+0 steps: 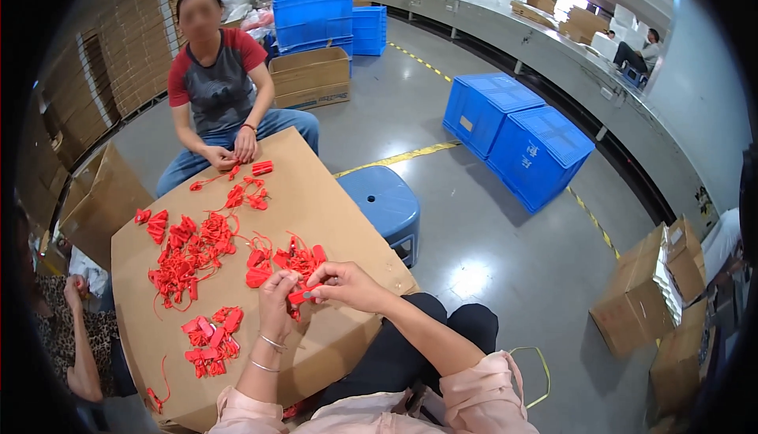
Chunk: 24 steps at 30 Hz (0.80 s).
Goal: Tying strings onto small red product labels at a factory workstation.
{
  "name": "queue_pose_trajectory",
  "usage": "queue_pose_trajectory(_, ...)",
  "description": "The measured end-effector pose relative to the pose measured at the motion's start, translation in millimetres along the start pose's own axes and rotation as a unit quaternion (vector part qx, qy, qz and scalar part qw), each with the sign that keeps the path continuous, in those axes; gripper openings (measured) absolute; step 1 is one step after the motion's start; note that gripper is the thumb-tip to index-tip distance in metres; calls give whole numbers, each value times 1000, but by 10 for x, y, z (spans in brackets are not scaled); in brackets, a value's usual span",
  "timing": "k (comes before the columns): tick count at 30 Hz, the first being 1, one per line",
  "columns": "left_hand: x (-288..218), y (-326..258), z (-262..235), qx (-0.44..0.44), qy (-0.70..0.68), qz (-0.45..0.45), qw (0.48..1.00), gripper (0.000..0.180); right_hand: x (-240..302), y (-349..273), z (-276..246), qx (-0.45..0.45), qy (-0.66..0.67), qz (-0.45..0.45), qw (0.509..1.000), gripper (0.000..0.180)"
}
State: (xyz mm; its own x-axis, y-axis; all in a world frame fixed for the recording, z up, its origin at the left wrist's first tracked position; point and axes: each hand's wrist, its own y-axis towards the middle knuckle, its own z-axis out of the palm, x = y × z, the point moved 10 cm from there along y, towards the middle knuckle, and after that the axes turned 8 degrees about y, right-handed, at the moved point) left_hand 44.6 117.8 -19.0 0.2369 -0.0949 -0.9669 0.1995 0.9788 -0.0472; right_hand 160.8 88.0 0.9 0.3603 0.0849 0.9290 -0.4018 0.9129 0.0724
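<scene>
Above the near right part of a cardboard-topped table [260,339], my two hands meet at a small flat red piece [300,297] with a grey spot on it. My left hand [276,296] pinches its left end, with red cord hanging below the fingers. My right hand [347,286] grips the right end between thumb and fingers. Just beyond my hands lies a pile of red corded pieces [298,256]. A larger tangled red heap [193,252] is farther left, and a smaller red bunch [213,341] sits nearer me. What kind of article these are, I cannot tell.
Across the table a person [221,79] handles red pieces; another person's arm [81,347] shows at the left. A blue stool [383,197] stands by the table's right side. Blue crates [513,130] and cardboard boxes [639,292] are on the floor to the right.
</scene>
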Motion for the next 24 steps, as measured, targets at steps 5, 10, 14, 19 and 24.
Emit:
queue_pose_trajectory(5,-88,-15,-55,35,30,-5,999,9,53,-19,3,20,9,0,1000,12)
queue_pose_trajectory(10,96,-158,225,198,174,-106,959,12,195,-97,-26,22,-147,-24,989,10)
queue_pose_trajectory(14,43,-156,237,227,175,-67,956,11,279,-135,-9,43,-164,-22,985,11)
queue_pose_trajectory(19,-37,-64,103,200,191,-14,961,9,370,-159,-56,43,-220,-16,974,9)
queue_pose_trajectory(24,64,-174,255,204,160,-43,965,11,538,-169,-235,-122,-394,-173,894,9)
